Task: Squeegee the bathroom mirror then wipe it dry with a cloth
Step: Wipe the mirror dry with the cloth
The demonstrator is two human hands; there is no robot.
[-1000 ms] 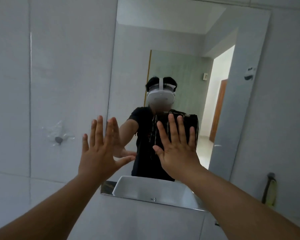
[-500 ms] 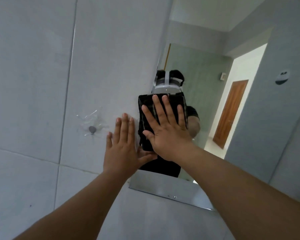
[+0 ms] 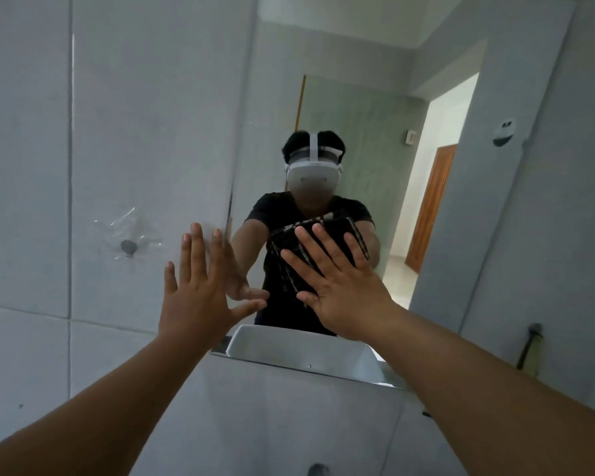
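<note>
The frameless bathroom mirror point(image 3: 409, 97) hangs on the tiled wall ahead. My right hand point(image 3: 340, 290) lies flat with straight, spread fingers on a dark folded cloth point(image 3: 310, 242), pressing it against the lower middle of the glass. My left hand point(image 3: 200, 290) is flat with spread fingers at the mirror's left edge, partly on the glass and partly on the tile. The mirror reflects a person with both arms stretched forward. No squeegee is in view.
A small wall hook point(image 3: 128, 247) under clear tape sits on the tile to the left of my left hand. The white basin shows reflected along the mirror's bottom edge point(image 3: 306, 367). A dark-handled tool point(image 3: 529, 345) hangs at the lower right wall.
The view swung back to the right. My right hand slid the cloth from the mirror's left edge down toward its lower middle. My left hand stayed at the left edge.
</note>
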